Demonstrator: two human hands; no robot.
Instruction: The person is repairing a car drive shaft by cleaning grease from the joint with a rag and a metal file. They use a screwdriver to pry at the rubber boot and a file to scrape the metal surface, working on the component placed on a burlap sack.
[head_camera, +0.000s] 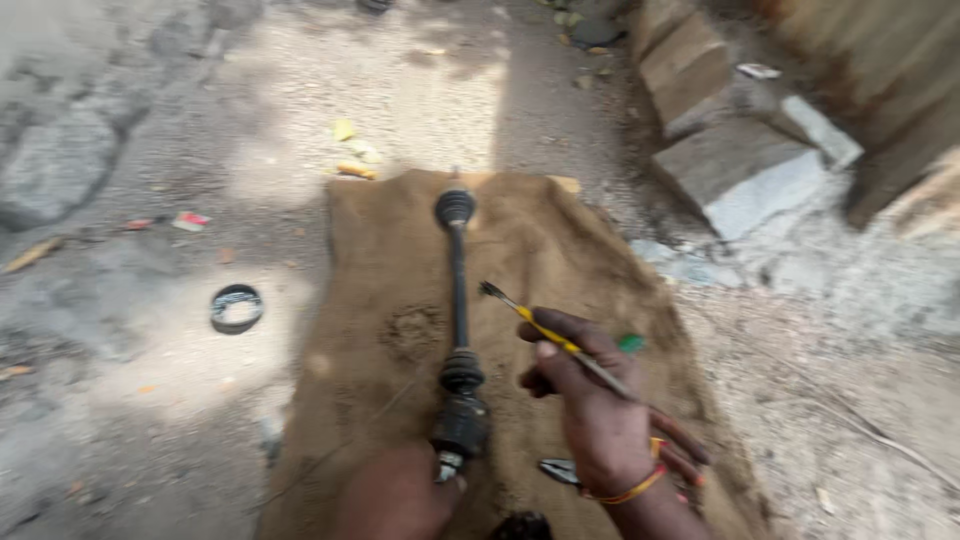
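— Hands first, right at the bottom edge. Left hand (395, 495) is clamped round the near end of the drive shaft (459, 330), though the frame cuts the wrist off and I can't count the fingers.

— And the right hand (600, 415)?

— Raised beside the shaft, fingers pinched on a thin yellow-handled brush (545, 330), bristles pointing up and left, just clear of the shaft. Orange band (630, 490) on that wrist.

— Something metal under that hand?

— Pliers (562, 470), I think, mostly hidden by the wrist. A dark lump at the very bottom edge is too cropped to name.

— Where does the shaft lie?

— Lengthwise on the brown sacking (530, 250), dark rubber boot (462, 420) at the near end, a smaller joint (455, 207) at the far end. A green scrap (630, 343) peeks out beside the right thumb.

— Further out?

— Dusty ground, a dark ring (236, 307) off to the left, blurred litter, and stone blocks (735, 165) top right. All smeared by motion.
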